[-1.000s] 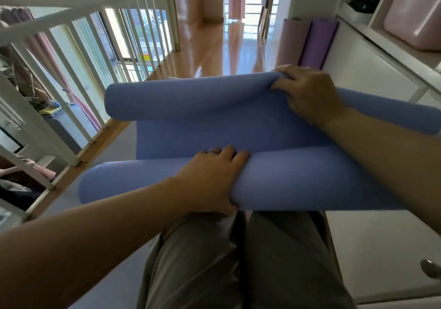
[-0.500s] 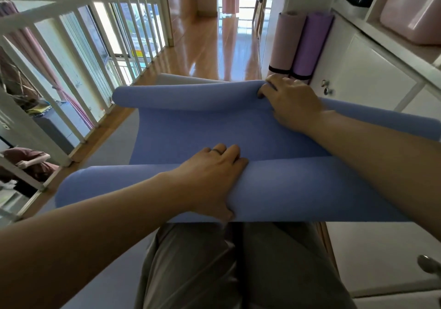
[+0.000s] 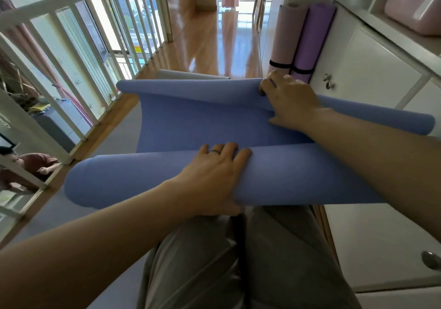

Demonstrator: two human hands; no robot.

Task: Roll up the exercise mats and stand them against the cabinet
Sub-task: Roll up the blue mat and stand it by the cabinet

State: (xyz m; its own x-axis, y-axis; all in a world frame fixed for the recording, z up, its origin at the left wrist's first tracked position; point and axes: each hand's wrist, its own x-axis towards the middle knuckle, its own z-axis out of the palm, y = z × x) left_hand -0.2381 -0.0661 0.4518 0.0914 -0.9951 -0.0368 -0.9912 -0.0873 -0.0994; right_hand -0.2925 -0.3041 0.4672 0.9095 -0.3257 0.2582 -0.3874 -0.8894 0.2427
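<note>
A blue exercise mat [image 3: 195, 127] hangs in the air in front of me, rolled at its near end and curled over at its far end. My left hand [image 3: 214, 177] grips the thick near roll, thumb under it. My right hand [image 3: 288, 98] holds the far curled edge, fingers over the fold. A pink rolled mat [image 3: 287, 34] and a purple rolled mat [image 3: 312, 38] stand upright against the white cabinet [image 3: 372, 65] at the right. A grey mat [image 3: 114, 146] lies flat on the floor under the blue one.
A white railing [image 3: 78, 69] runs along the left side with a drop behind it. Wooden floor [image 3: 214, 46] stretches ahead toward a bright doorway. A pink box [image 3: 415, 3] sits on the cabinet's shelf. My legs in grey trousers [image 3: 238, 261] are below.
The camera has tilted down, so the mat and both hands sit lower against the floor. The standing pink and purple mats and the cabinet door now show more fully. Both grips are unchanged.
</note>
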